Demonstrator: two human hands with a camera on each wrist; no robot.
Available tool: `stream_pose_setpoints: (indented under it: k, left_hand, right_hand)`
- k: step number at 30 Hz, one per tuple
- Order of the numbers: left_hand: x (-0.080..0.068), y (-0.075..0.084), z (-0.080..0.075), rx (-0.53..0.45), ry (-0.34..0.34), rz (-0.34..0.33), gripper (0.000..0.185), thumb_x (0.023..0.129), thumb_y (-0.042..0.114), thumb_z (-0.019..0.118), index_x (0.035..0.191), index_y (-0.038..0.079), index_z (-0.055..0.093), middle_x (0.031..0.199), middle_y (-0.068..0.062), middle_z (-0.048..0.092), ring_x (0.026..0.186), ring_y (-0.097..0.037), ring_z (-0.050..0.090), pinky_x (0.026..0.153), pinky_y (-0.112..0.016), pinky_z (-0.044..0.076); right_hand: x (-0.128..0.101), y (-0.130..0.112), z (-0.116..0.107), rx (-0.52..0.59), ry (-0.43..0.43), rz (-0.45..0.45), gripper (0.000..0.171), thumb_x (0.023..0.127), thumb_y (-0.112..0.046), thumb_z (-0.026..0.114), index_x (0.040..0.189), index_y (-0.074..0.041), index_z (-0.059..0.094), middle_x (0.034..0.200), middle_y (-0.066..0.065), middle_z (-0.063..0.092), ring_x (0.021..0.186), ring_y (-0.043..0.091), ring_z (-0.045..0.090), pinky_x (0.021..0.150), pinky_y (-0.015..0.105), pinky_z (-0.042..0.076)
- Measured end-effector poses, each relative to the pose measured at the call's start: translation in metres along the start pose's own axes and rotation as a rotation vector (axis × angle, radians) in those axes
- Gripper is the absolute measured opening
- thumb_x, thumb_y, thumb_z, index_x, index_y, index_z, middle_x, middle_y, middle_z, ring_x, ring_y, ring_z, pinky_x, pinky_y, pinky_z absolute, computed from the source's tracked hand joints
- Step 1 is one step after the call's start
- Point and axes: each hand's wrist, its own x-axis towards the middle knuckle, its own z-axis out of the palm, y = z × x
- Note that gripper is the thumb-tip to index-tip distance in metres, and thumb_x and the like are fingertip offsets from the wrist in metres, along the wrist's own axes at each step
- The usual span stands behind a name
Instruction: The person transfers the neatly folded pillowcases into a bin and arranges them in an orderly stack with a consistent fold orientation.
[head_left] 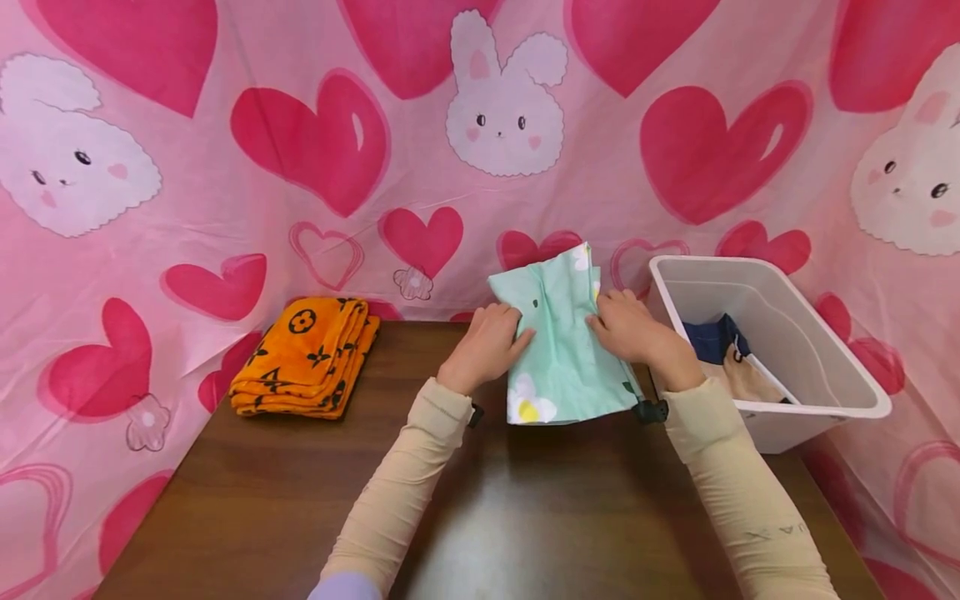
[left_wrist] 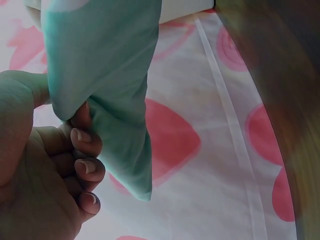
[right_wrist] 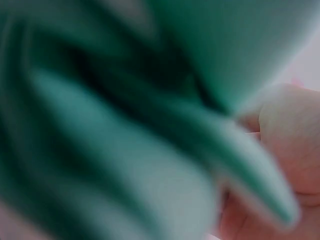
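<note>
A pink fabric backdrop with red hearts and white rabbits (head_left: 420, 150) fills the upper frame. Below it, a brown wood-grain desk (head_left: 300, 500) spans the lower centre, and an open, pale grey plastic bin (head_left: 765, 304) stands at the right of the frame. At the centre I have a thin, mint-green cloth with white flowers (head_left: 558, 350), seemingly lifted off the desk. Its long axis runs roughly top to bottom in the head view, leaning slightly; one corner points to the upper right, and a flowered corner points down at the lower left. I judge it light, soft and floppy, not fragile, hardly slippery; opposite side edges seem the best hold against buckling. At centre left sits a folded orange plush cloth with black motifs (head_left: 303, 358). Inside the bin lies navy and beige fabric (head_left: 705, 337). My left hand (head_left: 483, 343) has its fingers curled on the mint cloth's left edge; my right hand (head_left: 637, 333) pinches its right edge, though the right wrist view is too blurred to show those fingertips.
</note>
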Motion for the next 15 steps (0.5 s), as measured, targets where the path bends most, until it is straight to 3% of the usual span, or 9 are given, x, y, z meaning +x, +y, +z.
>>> stream_pose_setpoints:
  k: [15]
  left_hand:
    - [0.008,0.009,0.0,0.019,0.032,0.034,0.027,0.103,0.032,0.058,0.107,0.005,0.058,0.095,-0.007,0.06,0.095,-0.023,0.059,0.089,-0.039,0.046]
  right_hand:
    - [-0.006,0.009,-0.02,-0.03,-0.032,0.023,0.037,0.105,-0.019,0.05,0.118,0.015,0.051,0.109,0.028,0.053,0.102,0.041,0.044,0.092,0.054,0.038]
